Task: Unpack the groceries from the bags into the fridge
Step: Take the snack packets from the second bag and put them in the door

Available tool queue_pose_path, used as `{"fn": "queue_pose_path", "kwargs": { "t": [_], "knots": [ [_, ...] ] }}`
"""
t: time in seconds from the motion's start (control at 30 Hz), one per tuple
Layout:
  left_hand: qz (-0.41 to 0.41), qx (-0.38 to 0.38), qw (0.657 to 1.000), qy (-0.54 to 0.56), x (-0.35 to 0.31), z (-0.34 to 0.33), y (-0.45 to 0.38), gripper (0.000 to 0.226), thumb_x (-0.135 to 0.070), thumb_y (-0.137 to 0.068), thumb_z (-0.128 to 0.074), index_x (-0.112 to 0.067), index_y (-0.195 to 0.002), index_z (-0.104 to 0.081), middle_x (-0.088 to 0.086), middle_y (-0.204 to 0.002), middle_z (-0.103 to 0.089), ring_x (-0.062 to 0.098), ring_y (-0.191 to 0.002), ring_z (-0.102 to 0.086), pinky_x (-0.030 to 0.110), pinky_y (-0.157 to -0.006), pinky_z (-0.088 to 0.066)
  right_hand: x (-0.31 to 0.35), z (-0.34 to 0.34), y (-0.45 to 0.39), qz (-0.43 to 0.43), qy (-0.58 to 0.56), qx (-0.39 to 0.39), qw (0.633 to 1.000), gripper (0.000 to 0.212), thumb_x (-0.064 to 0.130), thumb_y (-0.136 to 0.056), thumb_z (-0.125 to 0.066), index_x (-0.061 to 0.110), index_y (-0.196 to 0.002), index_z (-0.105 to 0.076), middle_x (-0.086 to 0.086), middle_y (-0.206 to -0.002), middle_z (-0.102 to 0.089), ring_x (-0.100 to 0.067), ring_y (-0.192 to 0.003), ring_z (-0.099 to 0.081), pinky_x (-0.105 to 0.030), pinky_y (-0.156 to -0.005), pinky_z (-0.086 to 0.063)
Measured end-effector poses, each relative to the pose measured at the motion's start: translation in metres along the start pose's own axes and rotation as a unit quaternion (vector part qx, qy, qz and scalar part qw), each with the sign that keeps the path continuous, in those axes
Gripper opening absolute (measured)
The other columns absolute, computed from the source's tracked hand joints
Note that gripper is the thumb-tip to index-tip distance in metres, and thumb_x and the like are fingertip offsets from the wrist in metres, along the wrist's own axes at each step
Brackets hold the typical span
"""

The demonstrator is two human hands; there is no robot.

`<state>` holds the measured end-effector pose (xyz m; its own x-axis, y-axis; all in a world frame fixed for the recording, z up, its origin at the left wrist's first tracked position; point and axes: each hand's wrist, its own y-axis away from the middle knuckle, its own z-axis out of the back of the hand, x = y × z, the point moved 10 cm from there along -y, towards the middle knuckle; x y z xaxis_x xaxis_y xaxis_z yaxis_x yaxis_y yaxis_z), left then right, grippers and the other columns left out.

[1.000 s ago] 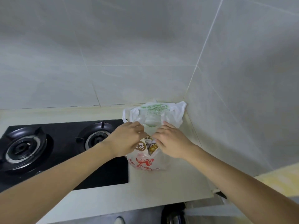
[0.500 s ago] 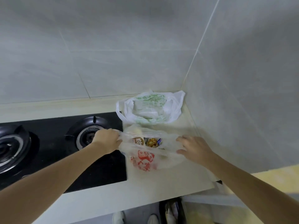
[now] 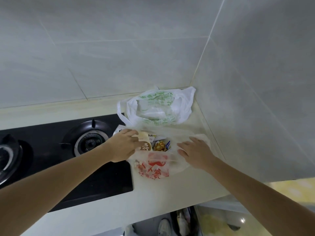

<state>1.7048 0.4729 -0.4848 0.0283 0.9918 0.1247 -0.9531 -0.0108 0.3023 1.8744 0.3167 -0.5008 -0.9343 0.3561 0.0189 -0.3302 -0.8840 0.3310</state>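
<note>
Red-print bag (image 3: 154, 167) sits on the table (image 3: 170, 198), just right of the stove (image 3: 68, 150), mouth spread. Left hand (image 3: 125, 145) grips a tan packet (image 3: 144, 141) at the bag's left rim; right hand (image 3: 194, 150) lies flat with straight fingers, pressing the right rim down. Film is thin, limp, slippery; packets look light and crushable, so take them by the edges. Green-print bag (image 3: 158, 108) sits behind

Clear plastic bag with red print (image 3: 153, 167) — mouth spread open, slumped on the pale counter beside the hob, beige packet (image 3: 144, 142) and yellow snack packs (image 3: 160, 145) showed inside, white bag with green print (image 3: 158, 108) — knotted handles, stood behind it in the corner.
</note>
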Motion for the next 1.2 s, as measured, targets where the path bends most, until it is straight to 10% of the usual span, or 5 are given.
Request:
{"fn": "queue_pose_path", "kwargs": {
  "t": [0.23,0.47,0.63,0.87,1.2],
  "knots": [
    [0.179,0.002,0.984,0.000,0.045,-0.017,0.005,0.033,-0.044,-0.106,-0.047,-0.020,-0.119,-0.065,0.002,-0.097,-0.071,0.022,-0.110,-0.060,0.035,-0.086,-0.052,0.003,0.027,0.016,0.017,0.066,-0.257,0.964,0.047,0.038,-0.099,-0.049,0.019,-0.059,-0.063,0.001,-0.045,-0.054,-0.023,-0.043,-0.056,-0.027,-0.043,-0.042],
    [0.218,0.012,0.974,0.054,0.058,-0.013,0.012,0.053,-0.063,-0.080,-0.072,-0.018,-0.107,-0.066,-0.001,-0.101,-0.068,0.020,-0.109,-0.052,0.033,-0.084,-0.046,0.001,-0.014,-0.003,0.142,0.014,-0.143,0.979,0.030,0.047,-0.079,-0.080,0.020,-0.094,-0.074,0.003,-0.083,-0.069,-0.025,-0.085,-0.069,-0.039,-0.088,-0.056],
    [0.203,0.059,0.974,0.083,0.037,-0.030,0.006,0.097,-0.081,-0.066,-0.069,-0.021,-0.139,-0.047,-0.006,-0.126,-0.057,0.018,-0.119,-0.044,0.029,-0.097,-0.045,-0.005,-0.065,-0.011,0.134,0.007,0.065,0.989,0.122,0.058,-0.068,-0.088,0.031,-0.165,-0.020,-0.002,-0.172,-0.025,-0.022,-0.158,-0.025,-0.042,-0.127,-0.024],
    [0.178,0.035,0.974,0.135,0.029,-0.070,-0.019,0.135,-0.073,-0.056,-0.079,-0.020,-0.159,-0.009,0.004,-0.144,-0.031,0.024,-0.134,-0.038,0.033,-0.118,-0.033,-0.025,-0.069,-0.043,0.112,-0.046,0.067,0.990,0.143,0.063,-0.065,-0.086,0.033,-0.165,0.012,0.006,-0.174,-0.008,-0.014,-0.160,-0.015,-0.030,-0.127,-0.016],
    [0.131,-0.044,0.953,0.271,0.037,-0.078,-0.043,0.114,-0.066,-0.070,-0.080,-0.019,-0.158,-0.026,-0.004,-0.153,-0.045,0.020,-0.137,-0.049,0.037,-0.114,-0.044,-0.067,-0.077,-0.091,0.028,-0.095,0.066,0.993,0.130,0.049,-0.068,-0.091,0.031,-0.165,-0.007,0.010,-0.171,-0.019,-0.015,-0.156,-0.025,-0.035,-0.126,-0.029]
  ]
}}
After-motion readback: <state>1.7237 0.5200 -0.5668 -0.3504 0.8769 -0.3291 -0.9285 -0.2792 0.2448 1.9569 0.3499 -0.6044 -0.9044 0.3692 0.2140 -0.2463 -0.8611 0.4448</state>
